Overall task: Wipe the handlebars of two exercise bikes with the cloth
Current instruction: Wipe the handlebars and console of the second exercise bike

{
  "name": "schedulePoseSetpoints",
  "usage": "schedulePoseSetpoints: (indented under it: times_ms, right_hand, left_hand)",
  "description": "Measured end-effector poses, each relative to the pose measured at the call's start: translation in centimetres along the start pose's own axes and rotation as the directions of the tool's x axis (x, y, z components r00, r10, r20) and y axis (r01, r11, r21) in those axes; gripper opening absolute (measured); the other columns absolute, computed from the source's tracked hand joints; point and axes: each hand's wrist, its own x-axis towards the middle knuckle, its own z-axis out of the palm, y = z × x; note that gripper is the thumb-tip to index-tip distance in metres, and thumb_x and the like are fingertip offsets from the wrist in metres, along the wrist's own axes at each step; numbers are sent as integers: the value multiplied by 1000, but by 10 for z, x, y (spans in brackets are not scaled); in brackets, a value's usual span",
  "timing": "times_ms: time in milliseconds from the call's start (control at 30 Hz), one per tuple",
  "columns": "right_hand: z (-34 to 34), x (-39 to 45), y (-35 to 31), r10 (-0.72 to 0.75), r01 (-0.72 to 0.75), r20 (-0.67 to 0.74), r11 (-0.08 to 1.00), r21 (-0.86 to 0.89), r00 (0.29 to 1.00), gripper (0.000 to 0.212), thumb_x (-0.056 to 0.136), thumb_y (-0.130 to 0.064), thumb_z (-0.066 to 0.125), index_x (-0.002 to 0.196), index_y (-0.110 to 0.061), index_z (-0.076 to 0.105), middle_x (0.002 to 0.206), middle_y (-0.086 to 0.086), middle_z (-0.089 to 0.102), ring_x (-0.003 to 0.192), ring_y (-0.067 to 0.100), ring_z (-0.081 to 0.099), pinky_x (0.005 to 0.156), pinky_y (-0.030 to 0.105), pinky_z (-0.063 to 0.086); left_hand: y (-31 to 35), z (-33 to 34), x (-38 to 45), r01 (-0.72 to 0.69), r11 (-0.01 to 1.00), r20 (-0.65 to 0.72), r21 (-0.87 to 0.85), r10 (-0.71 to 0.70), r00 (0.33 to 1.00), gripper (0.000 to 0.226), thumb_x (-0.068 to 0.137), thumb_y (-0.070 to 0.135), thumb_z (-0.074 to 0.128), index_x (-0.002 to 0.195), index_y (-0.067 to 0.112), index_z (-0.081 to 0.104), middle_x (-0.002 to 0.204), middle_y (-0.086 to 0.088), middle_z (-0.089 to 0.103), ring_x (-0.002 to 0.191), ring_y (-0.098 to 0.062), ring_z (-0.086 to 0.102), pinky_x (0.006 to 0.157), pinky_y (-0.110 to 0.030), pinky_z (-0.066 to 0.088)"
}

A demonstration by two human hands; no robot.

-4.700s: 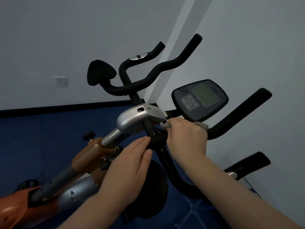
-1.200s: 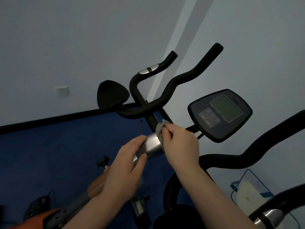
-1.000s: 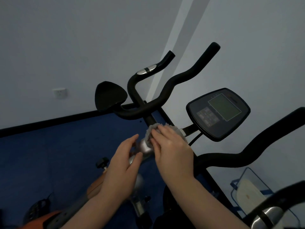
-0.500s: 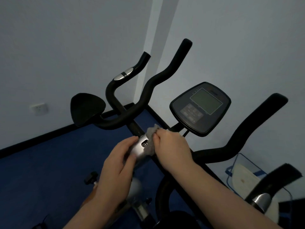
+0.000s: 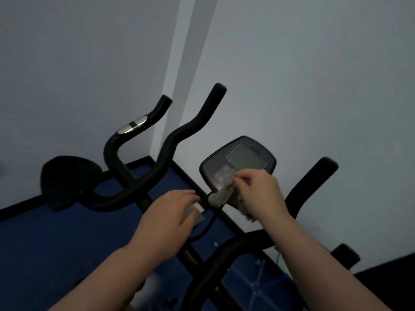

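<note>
A blue floor meets 2 pale walls at a corner with black skirting. 1 grey cloth is pinched in the right hand, held against the lower edge of 1 console. The left hand lies flat, fingers straight, on a silver bracket. Black handlebars curve up beyond the left hand; another grip rises just right of the right hand.

Under you: blue floor | meets the pale walls at a black skirting strip | bike frame rises from it, its base out of your view | clear plastic item lies at lower right.
</note>
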Motion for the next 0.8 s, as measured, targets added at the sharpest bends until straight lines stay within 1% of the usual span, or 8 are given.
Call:
schedulePoseSetpoints:
  times_ms: [67, 133, 200, 267, 367, 500, 600, 800]
  right_hand:
    - [-10, 16, 9, -72, 60, -201, 996, -64, 977, 15, 91, -21, 59, 92, -21, 74, 90, 0, 74, 81, 20, 65, 70, 27, 46]
    - [-6, 35, 16, -136, 103, -251, 985, -141, 958, 16, 92, -18, 57, 98, -17, 71, 99, 2, 71, 89, 24, 63, 70, 28, 43]
    - [9, 48, 22, -187, 153, -154, 966, -209, 970, 17, 94, -15, 52, 101, -13, 68, 108, 4, 66, 100, 24, 58, 73, 28, 37]
    - [28, 54, 33, -235, 248, 81, 901, -355, 969, 27, 96, -16, 45, 119, -13, 59, 132, 4, 53, 126, 23, 43, 92, 27, 32]
    - [39, 54, 51, -210, 347, 313, 800, -490, 926, 52, 102, -27, 31, 151, -19, 16, 161, -1, 8, 148, 20, 1, 119, 40, 7]
    - [40, 40, 61, -273, 500, 480, 742, -447, 834, 59, 102, -41, 26, 152, -25, -1, 161, -6, -10, 146, 16, -15, 117, 41, -4]
    - [45, 32, 57, -319, 597, 571, 693, -405, 757, 61, 101, -46, 21, 152, -27, -4, 160, -8, -14, 144, 13, -21, 115, 38, -12]
    - [59, 36, 47, -364, 622, 547, 663, -416, 754, 64, 100, -49, 19, 152, -23, -8, 160, -6, -14, 145, 14, -20, 116, 37, -12]
  left_hand:
    - [0, 8, 5, 4, 997, 38, 75, -7, 999, 37, 95, 29, 43, 130, 29, 52, 136, 17, 49, 125, -3, 44, 101, -18, 30]
    - [-1, 14, 5, 3, 987, 40, 158, -9, 999, 34, 94, 31, 41, 124, 29, 57, 130, 14, 56, 117, -5, 52, 96, -21, 38]
    - [-2, 14, 5, 17, 984, 25, 179, -22, 999, 35, 94, 33, 40, 124, 29, 58, 129, 15, 58, 115, -5, 53, 95, -21, 39]
    - [-4, 15, 5, 7, 983, 31, 183, -13, 999, 36, 94, 34, 39, 125, 29, 58, 130, 15, 58, 116, -3, 53, 97, -20, 38]
    - [-5, 13, 4, -22, 982, 53, 189, 12, 999, 37, 94, 35, 40, 126, 29, 57, 130, 16, 58, 118, -2, 52, 100, -19, 36]
    - [-2, 9, 2, -31, 965, 91, 261, 8, 996, 17, 85, 26, 61, 98, 24, 71, 100, 11, 72, 94, -9, 67, 85, -25, 50]
    - [-1, 7, 1, -40, 957, 112, 287, 8, 994, 14, 82, 26, 65, 94, 25, 72, 97, 12, 73, 91, -7, 68, 84, -24, 51]
    - [0, 5, 1, -61, 950, 102, 306, 31, 994, 17, 73, 26, 76, 90, 25, 74, 93, 12, 74, 88, -6, 70, 80, -22, 52]
